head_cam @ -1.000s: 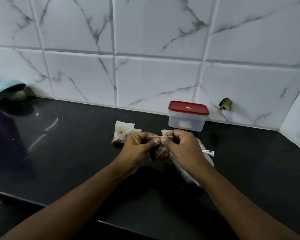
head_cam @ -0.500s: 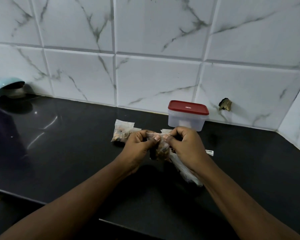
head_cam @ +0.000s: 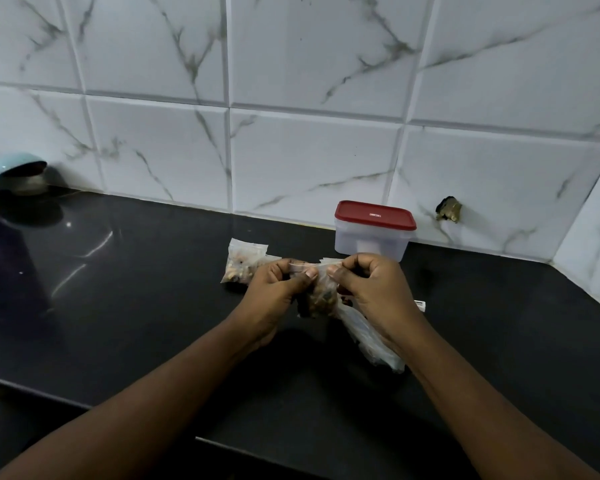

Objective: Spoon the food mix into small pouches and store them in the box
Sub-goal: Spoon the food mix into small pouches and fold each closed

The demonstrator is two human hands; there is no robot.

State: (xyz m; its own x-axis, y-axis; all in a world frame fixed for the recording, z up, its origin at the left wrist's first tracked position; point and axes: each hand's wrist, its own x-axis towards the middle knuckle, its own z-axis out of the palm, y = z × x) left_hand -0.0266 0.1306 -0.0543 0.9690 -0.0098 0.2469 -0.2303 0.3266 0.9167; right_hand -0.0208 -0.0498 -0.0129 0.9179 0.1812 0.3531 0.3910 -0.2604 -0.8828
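Small pouch (head_cam: 321, 292) of brown food mix is pinched along its thin clear top edge by the left hand (head_cam: 278, 289) and the right hand (head_cam: 371, 285), over the glossy black counter (head_cam: 153, 289). One filled pouch (head_cam: 243, 265) is laid just to the left. Storing is judged not yet begun, the translucent box (head_cam: 373, 240) at the far wall being capped by its red lid (head_cam: 374, 215).

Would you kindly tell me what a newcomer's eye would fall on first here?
At the middle of the black counter, the left hand and right hand pinch the top edge of a small clear pouch holding food mix. Just behind them stands the box with its red lid on, and a filled pouch lies to their left.
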